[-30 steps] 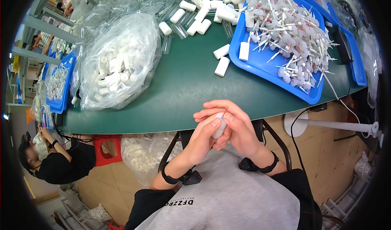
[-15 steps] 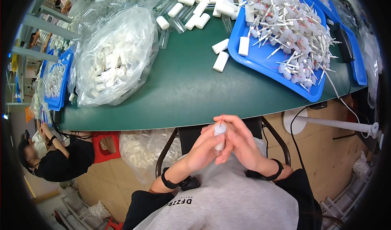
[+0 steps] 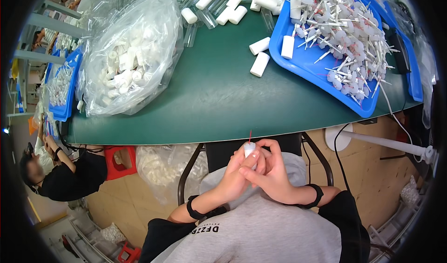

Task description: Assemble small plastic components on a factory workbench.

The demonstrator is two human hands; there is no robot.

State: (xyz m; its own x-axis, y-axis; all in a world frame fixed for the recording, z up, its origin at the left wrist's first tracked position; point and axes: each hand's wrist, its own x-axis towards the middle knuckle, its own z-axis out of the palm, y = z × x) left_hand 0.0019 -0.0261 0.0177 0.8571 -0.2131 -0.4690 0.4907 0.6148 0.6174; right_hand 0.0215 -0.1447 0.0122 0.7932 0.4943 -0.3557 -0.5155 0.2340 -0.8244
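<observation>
In front of my chest, a small white cylinder [image 3: 250, 147] stands roughly upright, with a thin red thread [image 3: 250, 135] rising from its top. My left hand [image 3: 236, 175] is closed round it, thumb along its side. Close against the left, my right hand [image 3: 275, 175] is closed at the cylinder's lower part, its thumb across the front and its index finger bent above. Fingers hide the cylinder's lower end. Beyond the table edge, two loose white cylinders [image 3: 260, 64] lie beside a blue tray [image 3: 302, 74] heaped with white sticks [image 3: 347, 44] bearing pale discs and red threads.
A clear plastic bag [image 3: 163, 72] of white cylinders sits at left on the green table [image 3: 205, 100]. Clear tubes [image 3: 207, 18] and more white cylinders lie at the back. A black chair [image 3: 219, 147] is under the edge. Another person [image 3: 70, 177] works at far left, near a red stool [image 3: 114, 174].
The cylinder and both hands are slightly lower. My right fingers have left the top and moved down round the lower part; the red thread now stands free.
</observation>
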